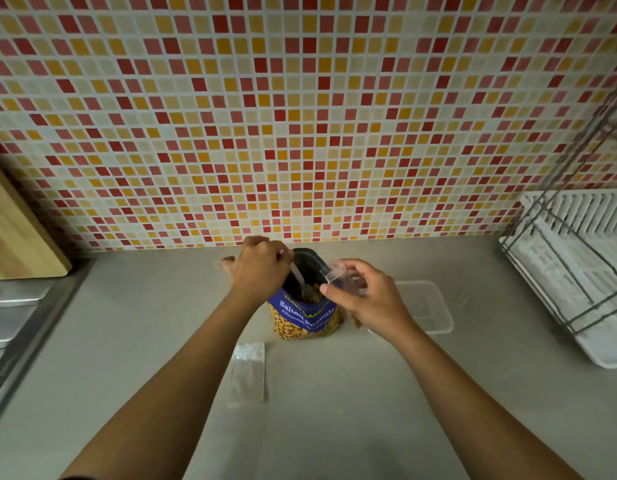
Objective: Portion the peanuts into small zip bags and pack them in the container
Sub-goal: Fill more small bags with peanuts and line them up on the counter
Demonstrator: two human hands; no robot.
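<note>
Our left hand (257, 268) curls round the handle of a pale plastic spoon (298, 280) dipped into the open blue foil peanut bag (307, 317). Our right hand (366, 299) pinches a small clear zip bag (336, 276) at the peanut bag's right rim. We judge this to be the scooping step. We should lift the spoon level, hold the zip bag's mouth spread just over the peanut bag so strays fall back in, and tip slowly. The clear rectangular plastic container (428, 306) sits right of the peanut bag. Spare flat zip bags (249, 372) lie in front of it on the grey surface (335, 410).
</note>
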